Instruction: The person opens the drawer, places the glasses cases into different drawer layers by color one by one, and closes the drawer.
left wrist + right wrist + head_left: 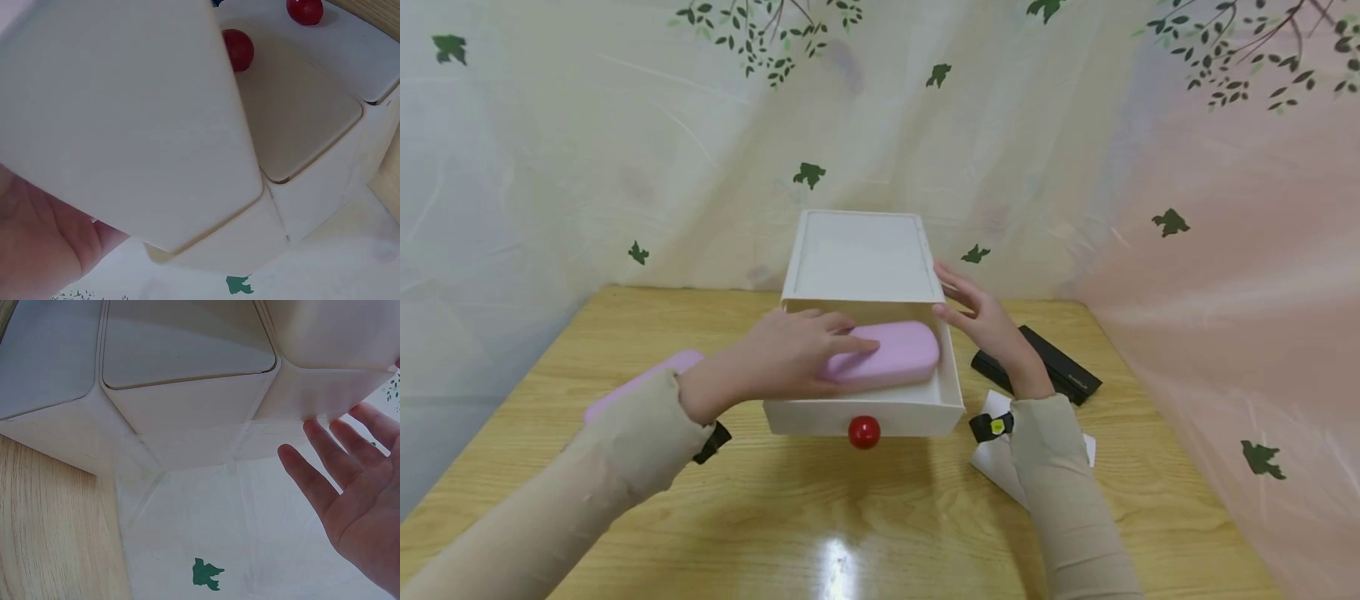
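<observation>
A white drawer unit stands on the table with its top drawer pulled out by a red knob. Inside that drawer lies a rounded lilac case. My left hand reaches over the drawer's left side and rests on the case's left end, one finger stretched along its top. In the left wrist view the left hand is partly hidden by the drawer. My right hand touches the unit's right side with its fingertips. The right wrist view shows the right hand with fingers spread, holding nothing.
Another lilac object lies left, partly behind my left sleeve. A long black case and a white sheet or cloth lie right, beside my right arm. Lower drawers sit beneath the open one. A leaf-patterned curtain hangs behind.
</observation>
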`<control>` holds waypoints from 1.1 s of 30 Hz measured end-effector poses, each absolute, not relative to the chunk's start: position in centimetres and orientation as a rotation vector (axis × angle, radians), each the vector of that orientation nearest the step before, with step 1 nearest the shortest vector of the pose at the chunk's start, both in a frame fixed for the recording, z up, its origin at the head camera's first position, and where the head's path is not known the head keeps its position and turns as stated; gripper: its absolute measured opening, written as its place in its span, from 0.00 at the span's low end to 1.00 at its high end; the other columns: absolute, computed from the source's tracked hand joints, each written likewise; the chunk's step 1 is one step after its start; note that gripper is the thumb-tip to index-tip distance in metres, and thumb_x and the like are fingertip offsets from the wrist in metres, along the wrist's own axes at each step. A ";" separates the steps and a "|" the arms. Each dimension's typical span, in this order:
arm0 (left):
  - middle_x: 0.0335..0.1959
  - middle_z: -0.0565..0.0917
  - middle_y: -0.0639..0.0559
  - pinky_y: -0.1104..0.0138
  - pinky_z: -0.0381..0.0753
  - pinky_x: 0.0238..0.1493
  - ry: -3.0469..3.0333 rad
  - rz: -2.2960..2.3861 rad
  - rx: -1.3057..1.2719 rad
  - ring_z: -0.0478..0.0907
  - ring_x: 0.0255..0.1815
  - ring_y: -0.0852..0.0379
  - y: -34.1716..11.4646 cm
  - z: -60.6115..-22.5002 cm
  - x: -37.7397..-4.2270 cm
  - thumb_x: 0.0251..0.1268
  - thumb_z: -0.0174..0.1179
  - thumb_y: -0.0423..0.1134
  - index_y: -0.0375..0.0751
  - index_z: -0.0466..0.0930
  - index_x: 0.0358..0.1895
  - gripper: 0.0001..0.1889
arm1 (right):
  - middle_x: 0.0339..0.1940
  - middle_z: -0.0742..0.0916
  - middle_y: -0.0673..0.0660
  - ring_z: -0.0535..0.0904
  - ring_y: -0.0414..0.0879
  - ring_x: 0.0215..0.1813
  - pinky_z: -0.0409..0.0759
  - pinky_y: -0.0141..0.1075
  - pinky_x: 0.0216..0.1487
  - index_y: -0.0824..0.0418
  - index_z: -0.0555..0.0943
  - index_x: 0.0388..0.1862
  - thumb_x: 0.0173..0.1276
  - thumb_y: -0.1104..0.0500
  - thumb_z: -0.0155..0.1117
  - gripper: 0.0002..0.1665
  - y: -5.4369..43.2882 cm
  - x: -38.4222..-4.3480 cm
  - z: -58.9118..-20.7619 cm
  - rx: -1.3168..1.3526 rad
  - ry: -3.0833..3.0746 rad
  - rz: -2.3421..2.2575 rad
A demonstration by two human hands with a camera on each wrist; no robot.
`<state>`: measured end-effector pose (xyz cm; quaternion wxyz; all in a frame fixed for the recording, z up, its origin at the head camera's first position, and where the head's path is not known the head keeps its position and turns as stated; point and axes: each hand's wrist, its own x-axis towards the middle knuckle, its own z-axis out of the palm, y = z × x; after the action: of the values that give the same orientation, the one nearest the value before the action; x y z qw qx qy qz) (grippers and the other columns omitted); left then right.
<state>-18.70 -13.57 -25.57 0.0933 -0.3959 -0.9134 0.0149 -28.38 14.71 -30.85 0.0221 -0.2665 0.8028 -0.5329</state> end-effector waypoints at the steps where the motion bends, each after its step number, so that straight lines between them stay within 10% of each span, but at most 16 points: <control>1: 0.58 0.80 0.47 0.59 0.80 0.29 -2.712 0.033 -1.177 0.82 0.48 0.46 -13.6 -25.6 -18.7 0.56 0.68 0.52 0.58 0.77 0.63 0.28 | 0.81 0.57 0.52 0.59 0.59 0.77 0.63 0.62 0.71 0.56 0.59 0.77 0.73 0.60 0.57 0.36 14.7 -28.4 -30.8 -0.825 2.483 -1.655; 23: 0.55 0.79 0.41 0.55 0.83 0.26 -2.695 0.214 -0.960 0.80 0.48 0.43 -12.2 -26.6 -20.0 0.71 0.56 0.46 0.48 0.70 0.67 0.23 | 0.81 0.56 0.53 0.59 0.59 0.77 0.62 0.63 0.71 0.55 0.57 0.77 0.74 0.60 0.55 0.36 14.7 -28.1 -30.8 -0.842 2.472 -1.654; 33: 0.63 0.75 0.36 0.48 0.84 0.51 -2.828 0.254 -0.903 0.78 0.58 0.40 -11.6 -26.5 -20.6 0.77 0.46 0.42 0.43 0.62 0.72 0.24 | 0.81 0.56 0.53 0.59 0.60 0.77 0.62 0.64 0.71 0.55 0.57 0.77 0.74 0.59 0.55 0.35 14.6 -28.0 -30.7 -0.842 2.473 -1.657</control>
<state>-20.61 -11.61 -26.45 0.0811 -0.3020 -0.9460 0.0849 -28.03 14.59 -30.69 0.0238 -0.2722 0.7992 -0.5354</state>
